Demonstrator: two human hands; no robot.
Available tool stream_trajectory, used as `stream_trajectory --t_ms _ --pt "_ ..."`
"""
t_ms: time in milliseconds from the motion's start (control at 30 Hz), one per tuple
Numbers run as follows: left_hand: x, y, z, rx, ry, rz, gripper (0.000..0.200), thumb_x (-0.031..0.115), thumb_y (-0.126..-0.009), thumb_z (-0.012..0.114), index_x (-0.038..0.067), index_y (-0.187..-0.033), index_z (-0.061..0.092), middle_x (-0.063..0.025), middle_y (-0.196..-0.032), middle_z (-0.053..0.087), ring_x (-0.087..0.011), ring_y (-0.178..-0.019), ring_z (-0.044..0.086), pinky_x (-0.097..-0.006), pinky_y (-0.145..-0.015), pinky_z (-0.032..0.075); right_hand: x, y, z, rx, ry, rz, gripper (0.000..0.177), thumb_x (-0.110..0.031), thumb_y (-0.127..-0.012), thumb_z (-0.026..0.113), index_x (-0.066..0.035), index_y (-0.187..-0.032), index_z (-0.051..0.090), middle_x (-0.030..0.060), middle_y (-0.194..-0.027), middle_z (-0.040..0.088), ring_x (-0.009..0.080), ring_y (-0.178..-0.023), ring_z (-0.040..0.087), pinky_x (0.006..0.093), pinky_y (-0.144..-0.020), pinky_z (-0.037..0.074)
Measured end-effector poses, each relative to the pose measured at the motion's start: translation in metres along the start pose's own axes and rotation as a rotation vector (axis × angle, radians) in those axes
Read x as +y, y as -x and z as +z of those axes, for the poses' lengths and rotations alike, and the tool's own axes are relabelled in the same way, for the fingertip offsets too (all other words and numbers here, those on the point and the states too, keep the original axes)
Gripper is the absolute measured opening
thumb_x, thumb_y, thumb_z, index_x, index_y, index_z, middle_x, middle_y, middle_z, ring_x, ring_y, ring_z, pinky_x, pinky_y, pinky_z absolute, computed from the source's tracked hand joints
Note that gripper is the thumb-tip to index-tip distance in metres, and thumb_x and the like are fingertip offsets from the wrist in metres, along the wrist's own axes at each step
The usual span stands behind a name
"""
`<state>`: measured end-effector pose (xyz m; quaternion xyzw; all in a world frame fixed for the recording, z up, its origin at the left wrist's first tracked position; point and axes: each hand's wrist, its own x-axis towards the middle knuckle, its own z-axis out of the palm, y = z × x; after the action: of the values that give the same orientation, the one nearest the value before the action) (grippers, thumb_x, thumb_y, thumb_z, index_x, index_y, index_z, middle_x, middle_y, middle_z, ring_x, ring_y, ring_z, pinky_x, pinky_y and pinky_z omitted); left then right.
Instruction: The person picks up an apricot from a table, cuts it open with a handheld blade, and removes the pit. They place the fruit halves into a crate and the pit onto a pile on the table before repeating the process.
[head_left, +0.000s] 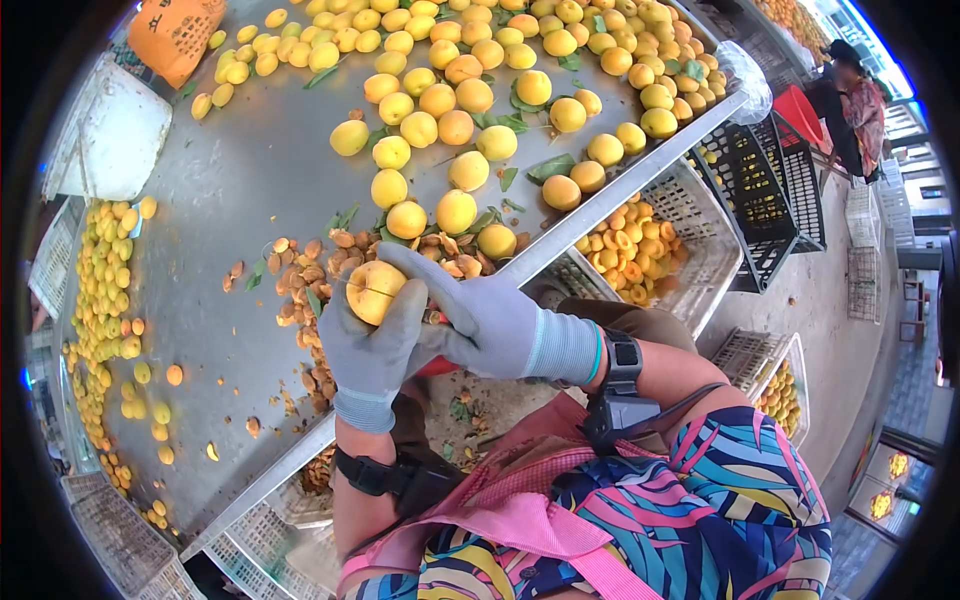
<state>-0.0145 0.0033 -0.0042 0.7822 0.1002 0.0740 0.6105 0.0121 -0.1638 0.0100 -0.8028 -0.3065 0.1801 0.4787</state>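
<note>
My left hand, in a grey glove, is closed round a whole yellow apricot over the table's near edge. My right hand, gloved too, is closed round a small knife. A bit of its reddish handle shows between the fingers; most of it is hidden. A thin dark line crosses the fruit, and the right fingertips lie right at its side. Just beyond both hands is a heap of brown apricot pits on the metal table. Whole apricots lie behind the heap.
Below the table's right edge stands a crate of halved apricots, with another white crate nearer me. Black crates and a red basin are farther right, near a person. A white tub stands far left.
</note>
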Motion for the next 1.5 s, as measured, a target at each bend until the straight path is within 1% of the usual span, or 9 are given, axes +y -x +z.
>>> stream_trajectory --t_ms 67,100,167,500,800,1067,1233,1300,1500 --pt "-0.016 -0.003 -0.007 -0.032 -0.485 0.661 0.034 0.020 -0.073 0.074 -0.001 -0.096 0.060 -0.0080 -0.081 0.066 -0.0156 -0.070 0.062 -0.0300 -0.064 0.050 0.007 -0.001 0.001 0.001 0.032 -0.059 0.077 -0.023 -0.085 0.058 -0.009 -0.147 0.013 0.0149 -0.065 0.059 0.0355 -0.063 0.059 0.0424 -0.057 0.045" --pt "-0.012 -0.001 -0.006 -0.031 -0.483 0.660 0.034 0.020 -0.073 0.074 -0.001 -0.096 0.060 -0.0080 -0.081 0.066 -0.0156 -0.070 0.062 -0.0300 -0.064 0.050 0.008 -0.003 0.000 0.001 0.062 -0.116 0.078 -0.020 -0.084 0.058 -0.009 -0.147 0.014 0.0156 -0.066 0.059 0.0363 -0.065 0.060 0.0434 -0.059 0.045" --pt "-0.001 0.004 -0.001 -0.033 -0.083 0.074 0.032 0.019 -0.073 0.074 -0.001 -0.094 0.061 -0.0089 -0.080 0.066 -0.0168 -0.069 0.062 -0.0299 -0.063 0.050 0.007 -0.003 -0.008 -0.046 0.066 -0.102 0.079 -0.018 -0.082 0.059 -0.009 -0.147 0.014 0.0161 -0.066 0.059 0.0367 -0.065 0.060 0.0440 -0.059 0.045" --pt "0.010 0.015 0.011 -0.103 0.088 -0.008 0.023 0.012 -0.074 0.072 -0.002 -0.089 0.061 -0.0050 -0.078 0.066 -0.0119 -0.069 0.061 -0.0281 -0.065 0.050 0.017 0.001 -0.027 -0.136 0.032 -0.172 0.071 -0.017 -0.081 0.058 -0.011 -0.143 0.024 0.0198 -0.072 0.060 0.0389 -0.066 0.060 0.0446 -0.056 0.045" --pt "0.006 0.010 0.011 -0.102 0.532 -0.255 0.048 0.017 -0.084 0.066 0.001 -0.124 0.046 -0.0068 -0.112 0.054 -0.0144 -0.098 0.055 -0.0286 -0.081 0.049 0.015 -0.001 -0.004 0.070 0.065 -0.106 0.078 -0.019 -0.084 0.058 -0.010 -0.147 0.014 0.0219 -0.087 0.061 0.0389 -0.072 0.062 0.0436 -0.060 0.048" --pt "0.007 0.005 0.004 -0.167 0.305 0.044 0.051 0.016 -0.085 0.064 0.000 -0.128 0.043 -0.0083 -0.114 0.053 -0.0156 -0.102 0.054 -0.0290 -0.088 0.048 0.003 -0.003 -0.005 0.055 0.164 -0.083 0.082 -0.021 -0.081 0.060 -0.009 -0.147 0.012 0.0179 -0.074 0.061 0.0361 -0.067 0.063 0.0424 -0.057 0.049" --pt "0.012 0.014 0.002 -0.164 0.820 -0.414 0.053 0.021 -0.089 0.061 0.001 -0.133 0.039 -0.0084 -0.119 0.052 -0.0171 -0.106 0.055 -0.0307 -0.079 0.053 0.010 -0.005 0.001 0.135 0.141 -0.090 0.083 -0.019 -0.080 0.060 -0.008 -0.147 0.011 0.0172 -0.070 0.060 0.0361 -0.065 0.062 0.0434 -0.055 0.048" --pt "0.016 0.011 0.001 -0.164 0.776 -0.414 0.052 0.021 -0.090 0.061 0.000 -0.133 0.040 -0.0081 -0.120 0.052 -0.0165 -0.107 0.055 -0.0320 -0.078 0.054 0.006 -0.003 0.000 0.128 0.154 -0.067 0.071 -0.016 -0.089 0.055 -0.004 -0.147 0.015 0.0215 -0.093 0.064 0.0379 -0.075 0.064 0.0397 -0.065 0.051" --pt "0.007 0.003 0.005 -0.148 0.243 0.087 0.048 0.019 -0.090 0.062 -0.001 -0.129 0.044 -0.0077 -0.114 0.056 -0.0130 -0.099 0.058 -0.0285 -0.078 0.052 0.008 -0.006 -0.006 0.015 0.173 -0.001 0.075 -0.014 -0.084 0.058 -0.004 -0.146 0.017 0.0203 -0.076 0.062 0.0390 -0.069 0.063 0.0430 -0.060 0.049"
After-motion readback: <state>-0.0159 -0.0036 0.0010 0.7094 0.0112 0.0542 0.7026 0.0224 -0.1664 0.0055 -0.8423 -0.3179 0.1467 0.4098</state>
